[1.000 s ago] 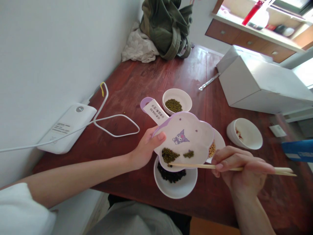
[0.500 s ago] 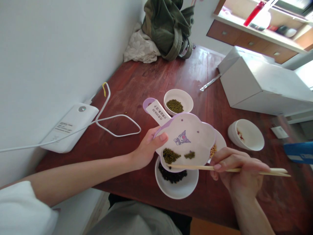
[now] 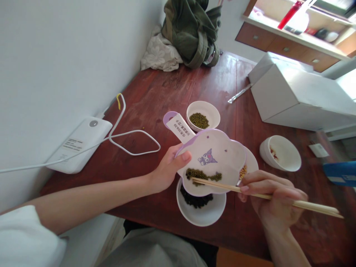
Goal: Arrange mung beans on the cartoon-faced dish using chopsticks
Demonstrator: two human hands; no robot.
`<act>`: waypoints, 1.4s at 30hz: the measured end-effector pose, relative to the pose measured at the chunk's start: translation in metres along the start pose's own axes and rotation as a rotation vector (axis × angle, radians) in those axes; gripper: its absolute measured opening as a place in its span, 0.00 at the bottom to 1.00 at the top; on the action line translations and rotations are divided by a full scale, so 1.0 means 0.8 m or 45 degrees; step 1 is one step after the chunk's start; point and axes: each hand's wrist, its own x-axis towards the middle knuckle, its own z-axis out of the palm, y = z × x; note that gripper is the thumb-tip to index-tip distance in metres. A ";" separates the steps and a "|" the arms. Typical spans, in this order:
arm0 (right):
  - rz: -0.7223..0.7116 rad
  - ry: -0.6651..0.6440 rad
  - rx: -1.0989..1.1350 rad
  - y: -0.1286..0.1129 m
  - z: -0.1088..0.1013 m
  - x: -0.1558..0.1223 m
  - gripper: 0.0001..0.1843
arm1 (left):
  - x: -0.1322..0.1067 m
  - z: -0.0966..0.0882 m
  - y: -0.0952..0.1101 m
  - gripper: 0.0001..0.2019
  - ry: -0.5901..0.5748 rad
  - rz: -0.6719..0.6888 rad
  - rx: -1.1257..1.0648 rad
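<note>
My left hand (image 3: 169,167) is closed on the edge of a purple-rimmed, flower-shaped plate (image 3: 222,155), thumb over the rim. Green beans (image 3: 200,175) lie on the plate's near side, below a cartoon figure. In my right hand (image 3: 272,196) is a pair of wooden chopsticks (image 3: 222,185), their tips among the beans. Partly under the plate stands a white bowl (image 3: 201,218) of black beans (image 3: 196,198). Behind the plate is a white bowl (image 3: 213,115) with green beans (image 3: 198,120). A third dish (image 3: 251,159), holding yellow kernels (image 3: 243,171), is partly hidden by the plate and my right hand.
At right stands a white bowl (image 3: 289,152) with reddish bits inside. A large white box (image 3: 303,96) sits behind it. A white power bank (image 3: 80,144) with a cable (image 3: 133,131) lies at left. A green bag (image 3: 191,33) rests at the back.
The chopstick tips have moved up and slightly left, from the plate's near edge into the green beans. The bean pile is now spread sideways. My left hand and the plate are nearly still.
</note>
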 end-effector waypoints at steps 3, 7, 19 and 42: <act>-0.096 0.049 -0.060 -0.003 -0.005 0.004 0.37 | 0.000 0.000 0.000 0.33 0.009 -0.002 -0.010; -0.267 0.187 -0.015 -0.010 -0.006 0.015 0.30 | 0.001 -0.002 -0.001 0.32 -0.013 0.008 -0.011; -0.269 0.046 0.009 0.001 -0.015 0.020 0.37 | 0.001 -0.001 0.001 0.32 0.007 0.007 0.007; -0.144 0.050 -0.051 -0.001 -0.010 0.017 0.42 | 0.001 0.002 0.004 0.33 0.008 -0.017 0.000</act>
